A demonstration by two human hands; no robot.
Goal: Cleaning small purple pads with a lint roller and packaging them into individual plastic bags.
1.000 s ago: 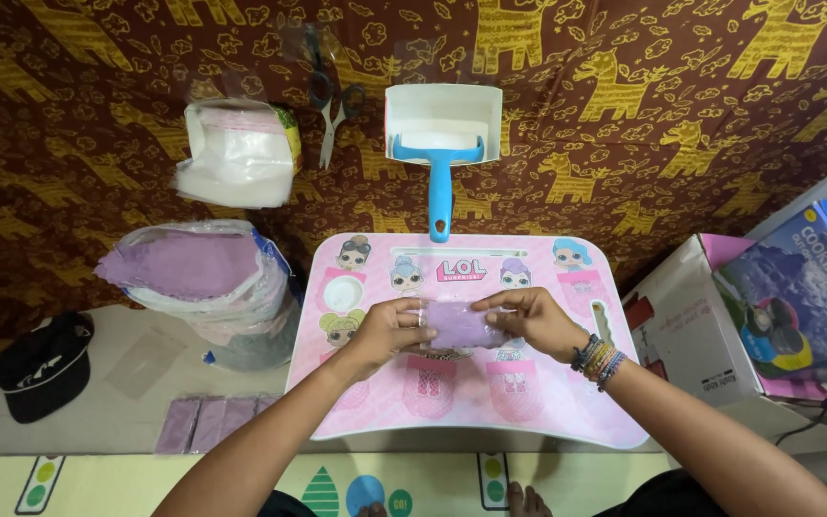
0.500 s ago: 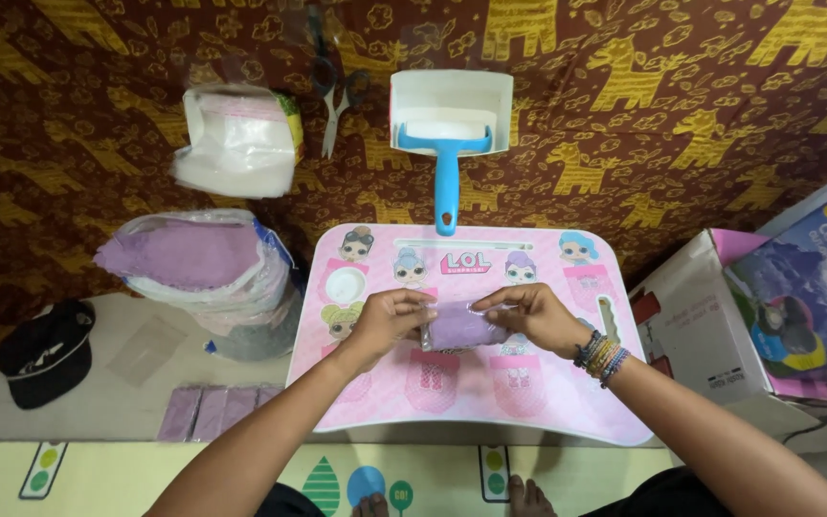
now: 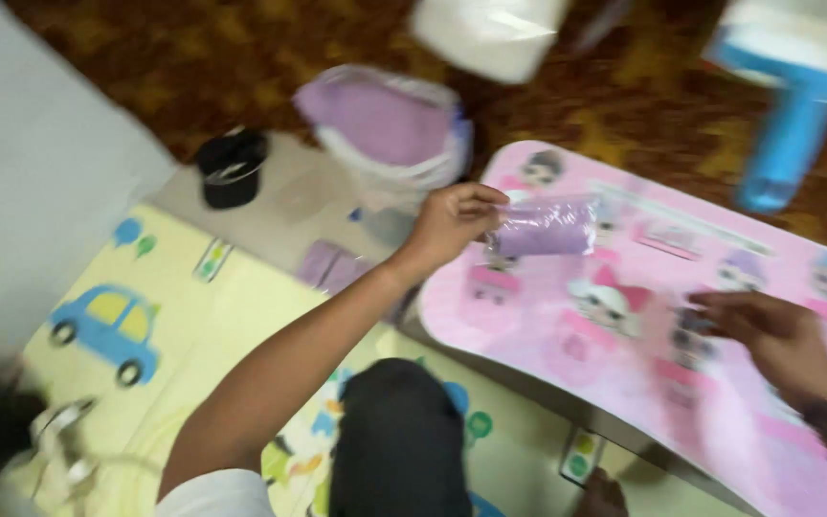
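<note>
Over the worktop's (image 3: 681, 383) left edge, the left hand (image 3: 452, 225) is lifting a wrapped purple packet (image 3: 546, 228).
Its fingers are pinching one end, so the packet is hanging clear; the right hand (image 3: 768, 335) is hovering loosely curled, empty.

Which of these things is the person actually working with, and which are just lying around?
In use: left hand holding a purple packet; right hand over the pink table.

Lying about: bag of purple pieces, black cap, blue-handled tool, white bag.
</note>
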